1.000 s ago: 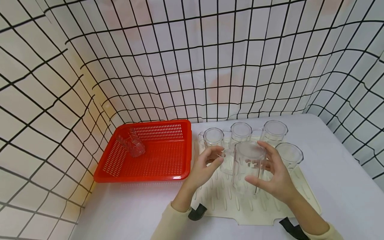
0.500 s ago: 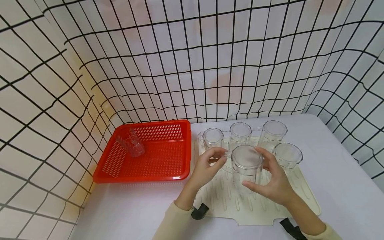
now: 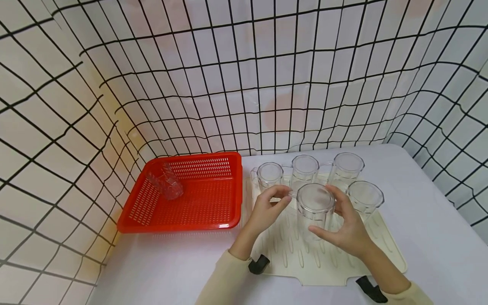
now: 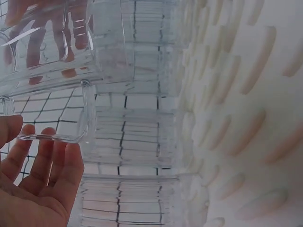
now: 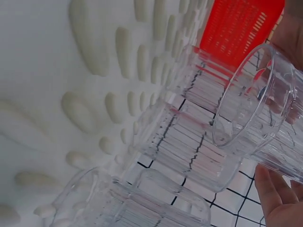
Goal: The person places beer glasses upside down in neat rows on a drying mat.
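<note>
A clear glass mug [image 3: 314, 214] is held above the pale drying mat [image 3: 324, 273]. My left hand [image 3: 267, 209] pinches its handle [image 4: 89, 111] between thumb and fingers. Around the mug's body, from the right, my right hand [image 3: 350, 233] grips with thumb in front and fingers behind. In the right wrist view, the mug's wide round end [image 5: 244, 97] faces the mat, apart from it. Behind it, several more clear mugs stand on the mat, among them a left one [image 3: 270, 174], a middle one [image 3: 305, 169] and a right front one [image 3: 366, 197].
A red plastic basket [image 3: 179, 229] stands to the left, with clear glassware [image 3: 171, 188] leaning in its left corner. Black wire grid panels [image 3: 274, 76] rise behind and at both sides of the white table [image 3: 160, 267].
Both hands have brought the mug a little lower and tilted it slightly, so more of its top shows. My left hand has shifted slightly right. The standing mugs and basket stay put.
</note>
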The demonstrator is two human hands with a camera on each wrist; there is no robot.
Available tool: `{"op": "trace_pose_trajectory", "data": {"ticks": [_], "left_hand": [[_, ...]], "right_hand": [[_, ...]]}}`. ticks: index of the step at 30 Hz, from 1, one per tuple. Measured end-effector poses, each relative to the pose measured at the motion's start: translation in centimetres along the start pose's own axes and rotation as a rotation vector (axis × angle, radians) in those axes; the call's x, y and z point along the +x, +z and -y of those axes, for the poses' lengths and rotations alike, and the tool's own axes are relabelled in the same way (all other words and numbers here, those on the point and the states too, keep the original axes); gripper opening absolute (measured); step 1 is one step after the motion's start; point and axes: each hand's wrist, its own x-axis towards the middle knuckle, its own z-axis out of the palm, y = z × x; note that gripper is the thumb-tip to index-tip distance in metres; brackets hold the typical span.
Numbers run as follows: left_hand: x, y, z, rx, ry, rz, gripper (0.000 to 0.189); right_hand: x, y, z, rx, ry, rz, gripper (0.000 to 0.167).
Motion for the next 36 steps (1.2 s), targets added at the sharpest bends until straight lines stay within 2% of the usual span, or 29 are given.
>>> {"op": "trace_pose_trajectory", "data": {"ticks": [5,12,21,26,31,36], "left_hand": [[0.5,0.7,0.3,-0.007,-0.006,-0.009,0.023],[0.5,1.1,-1.6,-0.023,-0.016,-0.033,0.019],[1.3,3.1,2.5,-0.019,-0.037,-0.111,0.021],[1.5,4.1,2.7,-0.017,-0.054,-0.192,0.019],[1.8,5.3,2.7,-0.007,-0.067,-0.285,0.019],[2.0,5.7,2.9,0.005,-0.057,-0.318,0.019]], "right_hand": [[-0.2,0.0,-0.4,-0.033,0.036,-0.002,0.115],[-0.3,0.1,-1.1,-0.085,0.136,0.024,0.114],[-0.7,0.0,-2.0,-0.13,0.269,0.076,0.112],[-0.7,0.0,-2.3,-0.106,0.31,0.085,0.11],[-0.7,0.1,-2.4,-0.128,0.325,0.072,0.107],[-0.7,0.1,-2.3,-0.122,0.322,0.057,0.104]]}}
